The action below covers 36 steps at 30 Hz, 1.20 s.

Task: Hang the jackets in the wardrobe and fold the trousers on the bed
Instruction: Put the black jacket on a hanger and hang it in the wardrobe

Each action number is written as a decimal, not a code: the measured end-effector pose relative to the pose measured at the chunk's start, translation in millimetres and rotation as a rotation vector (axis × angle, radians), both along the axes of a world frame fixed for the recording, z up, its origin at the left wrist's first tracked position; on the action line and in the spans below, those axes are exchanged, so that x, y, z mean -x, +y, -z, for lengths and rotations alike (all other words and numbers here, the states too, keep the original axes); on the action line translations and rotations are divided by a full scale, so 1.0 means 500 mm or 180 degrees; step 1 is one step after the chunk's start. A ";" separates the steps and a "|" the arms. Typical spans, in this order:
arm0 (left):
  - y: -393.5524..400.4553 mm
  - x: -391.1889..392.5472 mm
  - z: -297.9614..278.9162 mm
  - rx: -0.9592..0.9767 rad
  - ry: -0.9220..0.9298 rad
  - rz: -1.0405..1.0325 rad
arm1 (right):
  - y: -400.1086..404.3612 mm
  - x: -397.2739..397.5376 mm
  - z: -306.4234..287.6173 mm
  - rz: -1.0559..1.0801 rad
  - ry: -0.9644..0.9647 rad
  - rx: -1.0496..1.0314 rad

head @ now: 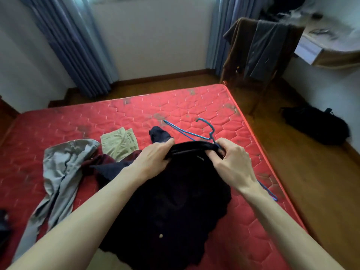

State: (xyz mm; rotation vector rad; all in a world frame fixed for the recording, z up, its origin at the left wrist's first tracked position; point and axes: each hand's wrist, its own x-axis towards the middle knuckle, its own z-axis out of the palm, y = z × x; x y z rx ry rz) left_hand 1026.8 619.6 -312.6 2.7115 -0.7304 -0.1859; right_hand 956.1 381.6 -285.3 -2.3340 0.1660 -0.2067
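Both hands, left hand (155, 156) and right hand (231, 160), grip the jacket (175, 195) collar; the hanger (187, 133) beyond should slide inside each shoulder.

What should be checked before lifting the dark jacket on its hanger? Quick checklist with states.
1. Left hand grips the collar of the dark jacket: ok.
2. Right hand grips collar and blue wire hanger: ok.
3. Hanger seated in both shoulders: not ok, one arm lies bare on the red mattress.
4. Hook free: ok.
5. Jacket clear of the grey trousers: ok.
6. Jacket clear of the maroon garment: cannot tell.
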 end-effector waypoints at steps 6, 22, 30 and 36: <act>0.020 0.018 -0.143 0.0570 -0.0262 -0.1110 | -0.014 0.006 -0.168 -0.0011 -0.0253 0.0017; 0.037 0.069 -0.356 0.1835 -0.0266 -0.1112 | -0.026 0.030 -0.222 -0.0617 0.0372 0.0108; -0.023 0.075 -0.490 0.1879 -0.0705 -0.1042 | 0.011 0.036 -0.233 -0.0824 0.0086 0.0642; 0.002 0.068 -0.549 0.2257 -0.0825 -0.1290 | -0.040 -0.010 -0.268 -0.0645 0.0448 0.0607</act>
